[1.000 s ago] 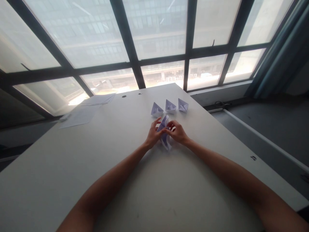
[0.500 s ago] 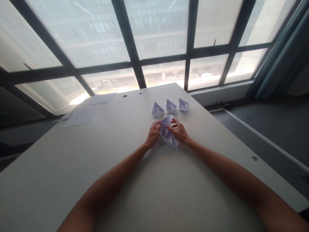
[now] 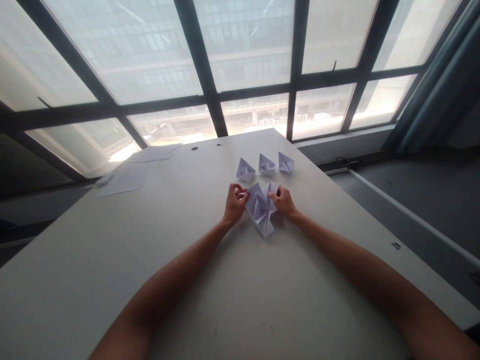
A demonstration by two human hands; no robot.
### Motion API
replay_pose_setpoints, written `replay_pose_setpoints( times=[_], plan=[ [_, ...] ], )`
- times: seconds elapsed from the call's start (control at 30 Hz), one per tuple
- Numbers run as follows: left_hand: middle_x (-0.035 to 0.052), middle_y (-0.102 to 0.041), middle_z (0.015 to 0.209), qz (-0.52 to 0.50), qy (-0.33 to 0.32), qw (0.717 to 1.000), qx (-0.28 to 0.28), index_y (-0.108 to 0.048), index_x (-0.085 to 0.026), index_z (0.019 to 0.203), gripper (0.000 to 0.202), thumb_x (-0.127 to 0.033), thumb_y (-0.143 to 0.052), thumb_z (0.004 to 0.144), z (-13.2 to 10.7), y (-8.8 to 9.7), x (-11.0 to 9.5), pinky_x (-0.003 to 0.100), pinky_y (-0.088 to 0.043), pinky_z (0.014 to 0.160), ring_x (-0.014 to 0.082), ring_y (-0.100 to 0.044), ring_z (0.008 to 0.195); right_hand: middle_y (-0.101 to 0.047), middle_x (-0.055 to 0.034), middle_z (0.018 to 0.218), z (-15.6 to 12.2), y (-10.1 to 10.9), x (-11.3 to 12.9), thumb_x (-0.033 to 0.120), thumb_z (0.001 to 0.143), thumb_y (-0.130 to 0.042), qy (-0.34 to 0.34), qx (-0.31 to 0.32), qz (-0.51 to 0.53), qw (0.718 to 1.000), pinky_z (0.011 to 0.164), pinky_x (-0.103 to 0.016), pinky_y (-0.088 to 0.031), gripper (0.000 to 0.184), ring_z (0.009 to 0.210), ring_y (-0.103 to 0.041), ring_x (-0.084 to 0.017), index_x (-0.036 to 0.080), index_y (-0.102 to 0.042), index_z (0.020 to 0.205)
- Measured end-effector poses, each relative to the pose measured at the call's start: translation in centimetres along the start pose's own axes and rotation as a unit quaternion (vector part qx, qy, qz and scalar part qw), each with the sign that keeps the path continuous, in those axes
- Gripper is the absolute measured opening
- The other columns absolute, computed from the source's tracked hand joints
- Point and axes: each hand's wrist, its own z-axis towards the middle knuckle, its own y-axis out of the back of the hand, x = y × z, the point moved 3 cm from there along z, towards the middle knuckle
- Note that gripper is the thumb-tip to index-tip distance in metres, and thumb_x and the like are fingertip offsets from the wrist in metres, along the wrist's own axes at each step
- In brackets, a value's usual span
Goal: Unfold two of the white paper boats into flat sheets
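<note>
Both hands are on the paper (image 3: 256, 204), right in front of the person, near the middle of the desk (image 3: 195, 240)! The left hand (image 3: 236, 204) has the left edge, pinched between thumb and fingers, and over on the other side the right hand (image 3: 285, 202) grasps the right flap, thumb on the near face. Between them the folded white piece spreads wide, a peak up on the left, a flap to the right, and a lower corner pointing back toward the person. Whether that corner touches the desk, you can't tell from here.

Just beyond the hands, a neat row of three: left boat (image 3: 245, 172), middle boat (image 3: 266, 166), right boat (image 3: 286, 164), all folded white, all on the desk, peaks up, set slightly apart from each other. Out on the far left, well away from the action, flat sheets (image 3: 125, 181) lie near the desk's edge. A small dark mark (image 3: 396, 246) sits by the right edge. Behind it all, bright window panes (image 3: 243, 45) in dark frames, and a blue-grey curtain (image 3: 431, 95) hangs at the far right!
</note>
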Motion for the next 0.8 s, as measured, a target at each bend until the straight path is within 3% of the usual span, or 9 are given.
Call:
replay_pose_setpoints(
  times=[0.13,0.2,0.27,0.53,0.67,0.8],
  plan=[
    [0.0064,-0.064,0.106,0.162,-0.17,0.972,0.008,-0.067,-0.02,0.08,0.007,-0.025,-0.068,0.084,0.0,0.2,-1.2,0.029,-0.054,0.071,0.0194,-0.064,0.095,-0.053,0.0013,0.065,0.0,-0.1,0.0,0.035,0.075,-0.054,0.003,0.008,-0.006,1.0,0.055,-0.026,-0.035,0.017,0.059,-0.044,-0.013,0.018,-0.055,0.071],
    [0.0071,-0.065,0.106,0.211,-0.207,0.955,0.011,-0.073,-0.021,0.086,0.005,-0.024,-0.072,0.083,0.0,0.2,-1.5,0.032,-0.055,0.075,0.0207,-0.063,0.097,-0.052,0.0017,0.064,-0.2,-0.2,0.2,0.033,0.076,-0.053,0.021,0.017,-0.015,1.0,0.055,-0.026,-0.034,0.015,0.059,-0.043,-0.013,0.019,-0.054,0.07],
    [0.0074,-0.066,0.104,0.243,-0.215,0.946,0.004,-0.076,-0.023,0.094,0.016,-0.028,-0.078,0.079,0.0,0.3,-1.6,0.035,-0.055,0.079,0.0221,-0.063,0.097,-0.053,0.0017,0.064,-0.5,-0.4,0.4,0.031,0.077,-0.053,0.04,0.034,-0.025,0.998,0.056,-0.026,-0.034,0.013,0.059,-0.044,-0.013,0.019,-0.054,0.071],
    [0.0074,-0.067,0.099,0.273,-0.183,0.944,0.005,-0.078,-0.024,0.084,0.011,-0.032,-0.081,0.077,0.2,0.3,-1.5,0.039,-0.053,0.087,0.0231,-0.063,0.095,-0.061,-0.0011,0.073,-1.4,-1.2,0.7,0.029,0.083,-0.052,0.088,0.122,-0.02,0.988,0.061,-0.027,-0.039,0.014,0.068,-0.052,-0.017,0.019,-0.06,0.078],
    [0.0089,-0.066,0.101,0.183,-0.142,0.972,0.039,-0.077,-0.021,0.081,0.011,-0.032,-0.077,0.078,0.4,0.1,-1.3,0.037,-0.052,0.086,0.0228,-0.063,0.098,-0.062,-0.002,0.073,-1.5,-1.1,0.9,0.029,0.084,-0.051,0.095,0.12,-0.028,0.988,0.06,-0.027,-0.039,0.015,0.068,-0.053,-0.017,0.019,-0.06,0.078],
    [0.0099,-0.064,0.113,0.043,-0.018,0.996,0.072,-0.071,-0.017,0.076,0.019,-0.037,-0.074,0.076,0.5,0.0,-0.6,0.032,-0.051,0.081,0.0218,-0.062,0.098,-0.056,0.0003,0.066,-1.1,-0.5,0.9,0.03,0.085,-0.049,0.098,0.071,-0.073,0.99,0.057,-0.027,-0.034,0.019,0.062,-0.047,-0.015,0.02,-0.054,0.07]
  ],
)
